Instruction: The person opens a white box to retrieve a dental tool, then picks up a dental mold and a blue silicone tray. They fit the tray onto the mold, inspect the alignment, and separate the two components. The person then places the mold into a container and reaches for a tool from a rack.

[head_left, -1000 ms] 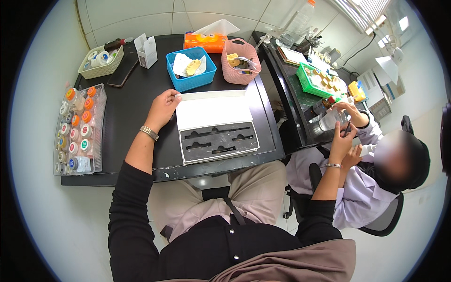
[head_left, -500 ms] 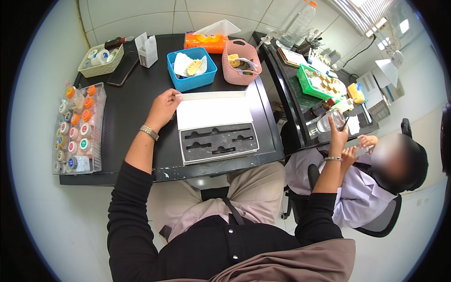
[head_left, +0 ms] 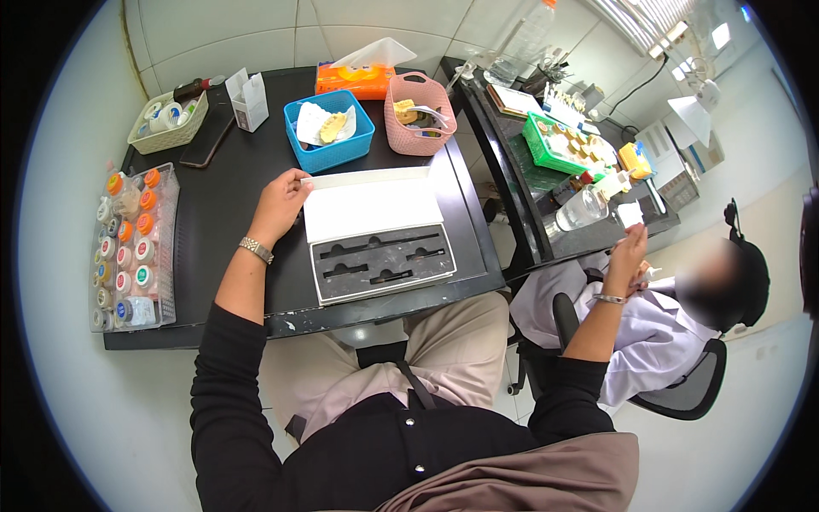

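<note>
An opened shallow white box (head_left: pixel 371 209) lies near the front edge of the black table, its lid tilted back. Four-slotted-looking dark grey foam (head_left: pixel 384 256) lines it, with several cut-out recesses. My left hand (head_left: pixel 281 205) is closed on the lid's upper left corner, thumb and fingers pinching the white edge. Far to the right, my right hand (head_left: pixel 627 260) is raised beside a seated co-worker, its fingers drawn together; what they hold, if anything, cannot be made out. Just beyond its fingertips shows a crumpled white tissue (head_left: pixel 630 213), apparently on the side counter.
Behind the box stand a blue basket (head_left: pixel 337 154), a pink basket (head_left: pixel 418 141) and an orange tissue pack (head_left: pixel 354 81). A clear tray of jars (head_left: pixel 132 256) borders the left. A clear bottle (head_left: pixel 582 209) and green basket (head_left: pixel 539 145) occupy the side counter (head_left: pixel 567 243).
My right hand has moved lower and slightly outward, and the dark object seen in it before no longer shows. My left hand keeps its grip on the lid. The view has shifted slightly.
</note>
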The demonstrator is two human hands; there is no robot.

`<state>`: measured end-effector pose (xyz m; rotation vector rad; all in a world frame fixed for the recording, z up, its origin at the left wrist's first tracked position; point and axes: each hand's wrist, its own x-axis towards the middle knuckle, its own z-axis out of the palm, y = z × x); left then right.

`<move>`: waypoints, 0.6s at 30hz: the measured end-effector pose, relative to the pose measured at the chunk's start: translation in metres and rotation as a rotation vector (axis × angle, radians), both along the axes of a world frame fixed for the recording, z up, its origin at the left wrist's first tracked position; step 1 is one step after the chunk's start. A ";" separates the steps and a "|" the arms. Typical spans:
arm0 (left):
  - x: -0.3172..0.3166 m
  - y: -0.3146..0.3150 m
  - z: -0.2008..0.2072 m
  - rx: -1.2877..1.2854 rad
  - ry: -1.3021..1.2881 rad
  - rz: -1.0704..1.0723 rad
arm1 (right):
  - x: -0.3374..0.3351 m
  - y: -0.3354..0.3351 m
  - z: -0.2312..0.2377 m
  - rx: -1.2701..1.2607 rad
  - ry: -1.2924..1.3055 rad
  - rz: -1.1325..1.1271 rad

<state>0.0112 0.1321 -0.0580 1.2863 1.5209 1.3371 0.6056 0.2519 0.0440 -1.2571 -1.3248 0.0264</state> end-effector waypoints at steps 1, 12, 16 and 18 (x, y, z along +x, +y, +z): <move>-0.002 -0.001 -0.002 0.009 -0.001 0.011 | 0.001 -0.004 0.014 -0.069 0.154 0.134; -0.004 0.001 -0.009 0.046 -0.023 0.005 | -0.026 0.020 0.104 -0.107 -0.012 0.428; -0.004 0.001 -0.009 0.054 -0.017 -0.003 | -0.020 0.036 0.088 -0.216 -0.216 0.377; -0.004 0.001 -0.009 0.057 -0.023 -0.001 | -0.019 0.036 0.085 -0.243 -0.212 0.412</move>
